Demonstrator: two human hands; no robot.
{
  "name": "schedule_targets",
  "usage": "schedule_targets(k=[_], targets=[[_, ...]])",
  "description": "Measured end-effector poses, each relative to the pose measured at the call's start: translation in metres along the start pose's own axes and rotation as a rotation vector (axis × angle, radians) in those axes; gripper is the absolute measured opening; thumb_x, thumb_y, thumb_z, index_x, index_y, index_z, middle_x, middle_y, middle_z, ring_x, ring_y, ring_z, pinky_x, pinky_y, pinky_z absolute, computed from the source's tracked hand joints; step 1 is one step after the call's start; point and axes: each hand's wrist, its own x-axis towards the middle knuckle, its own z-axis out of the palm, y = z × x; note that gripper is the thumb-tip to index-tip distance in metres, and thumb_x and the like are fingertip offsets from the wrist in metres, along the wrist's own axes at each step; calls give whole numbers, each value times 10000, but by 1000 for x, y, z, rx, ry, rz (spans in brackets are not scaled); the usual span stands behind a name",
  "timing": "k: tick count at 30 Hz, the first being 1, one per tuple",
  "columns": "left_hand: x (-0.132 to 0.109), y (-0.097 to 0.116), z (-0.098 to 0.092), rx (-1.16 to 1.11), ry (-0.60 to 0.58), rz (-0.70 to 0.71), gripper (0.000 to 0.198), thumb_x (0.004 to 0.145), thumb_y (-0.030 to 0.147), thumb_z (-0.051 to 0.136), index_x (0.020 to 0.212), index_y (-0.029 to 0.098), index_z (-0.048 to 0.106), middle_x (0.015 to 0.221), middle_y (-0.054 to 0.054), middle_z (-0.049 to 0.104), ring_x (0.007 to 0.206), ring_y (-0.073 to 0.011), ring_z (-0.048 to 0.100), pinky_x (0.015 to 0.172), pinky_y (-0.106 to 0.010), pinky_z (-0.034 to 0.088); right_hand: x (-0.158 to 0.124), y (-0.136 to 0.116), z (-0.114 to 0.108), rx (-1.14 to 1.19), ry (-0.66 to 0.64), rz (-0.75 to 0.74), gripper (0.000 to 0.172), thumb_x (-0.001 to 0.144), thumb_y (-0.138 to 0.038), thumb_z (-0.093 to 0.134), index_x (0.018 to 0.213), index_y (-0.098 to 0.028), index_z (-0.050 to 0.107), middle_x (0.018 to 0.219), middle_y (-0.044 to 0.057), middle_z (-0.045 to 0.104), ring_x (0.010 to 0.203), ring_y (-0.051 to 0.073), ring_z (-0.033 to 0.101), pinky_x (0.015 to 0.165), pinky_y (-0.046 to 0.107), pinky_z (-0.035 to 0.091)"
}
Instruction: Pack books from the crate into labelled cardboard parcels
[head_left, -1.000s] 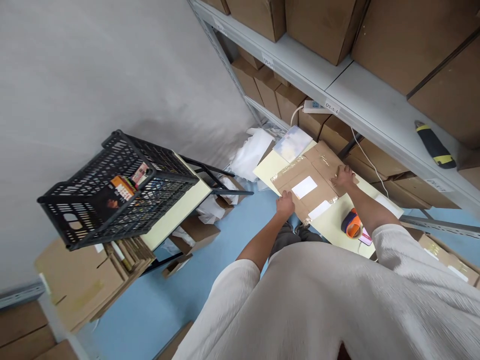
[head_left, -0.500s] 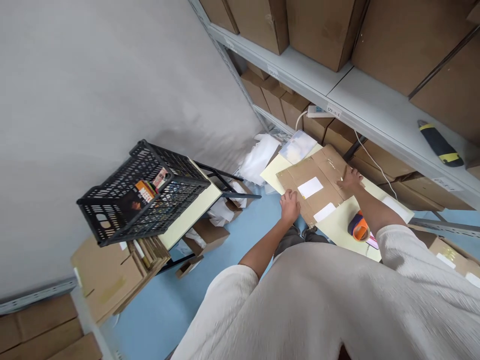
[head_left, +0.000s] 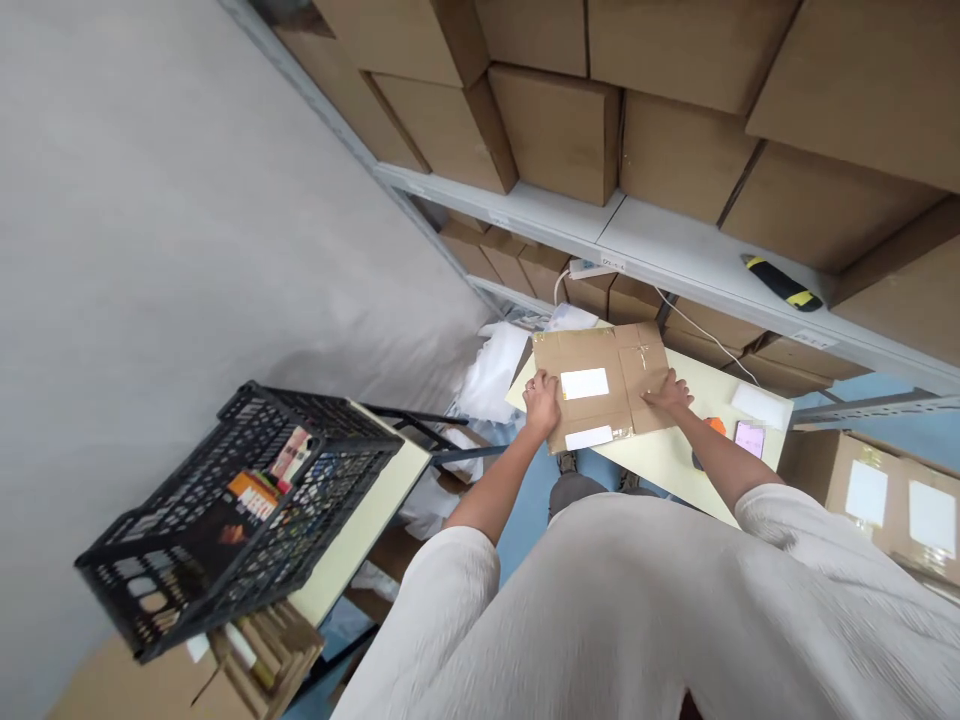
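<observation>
A flat cardboard box [head_left: 600,362] with two white labels and strips of clear tape lies over the pale yellow table [head_left: 701,385], its near edge overhanging the side towards me. My left hand [head_left: 541,402] is closed on the box's left edge. Across from it, my right hand [head_left: 671,392] grips the right edge, thumb laid over the top face and fingers at the side. The undersides of both grips are hidden. Near my right forearm are a phone [head_left: 749,438] with a lit screen and a partly covered orange tape roll [head_left: 715,427].
Shelves [head_left: 660,235] with brown boxes run behind the table; a black and yellow box cutter [head_left: 781,284] lies on one. A black plastic crate [head_left: 247,490] stands on a second table at left. Labelled cartons [head_left: 866,490] sit at right. White wrapping [head_left: 491,375] lies beyond the table.
The cardboard box has turned slightly and now lies squarer to me. My right hand has shifted from its top face to the right edge. My view has moved, showing more shelf and the phone.
</observation>
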Motion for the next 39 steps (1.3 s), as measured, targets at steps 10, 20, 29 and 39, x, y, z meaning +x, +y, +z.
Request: schedule_targets(k=[10,20,29,39], targets=[[97,-30,-10,57,-124,316,589,928,149,585,1501,282,619,1687,-147,431,1478,-379,459,1201,-536,433,-58,-7,44,170,77,293,905,967,-598,568,1703,-173,259,1531,300,542,1440,462,563,1146,643,444],[140,-50,24,40,-302,441,622,904,141,610,1513,266,599,1724,-125,424,1550,-309,483,1275,-441,432,-102,-9,79,235,30,469,684,999,-472,577,1597,-191,400,1527,249,555,1440,405,580,1156,540,487],[166,-62,36,-51,-375,332,596,917,176,625,1508,235,574,1703,-157,467,1538,-321,520,1269,-447,432,-84,-7,81,297,96,434,626,984,-449,617,1555,-232,481,1582,212,537,1460,396,555,1184,542,489],[178,-55,53,-325,-372,248,553,830,145,677,1378,191,624,1528,-175,635,1483,-332,568,1277,-454,415,-45,7,80,574,131,469,818,906,-462,700,1641,-218,435,1621,206,568,1487,381,574,1220,530,487]])
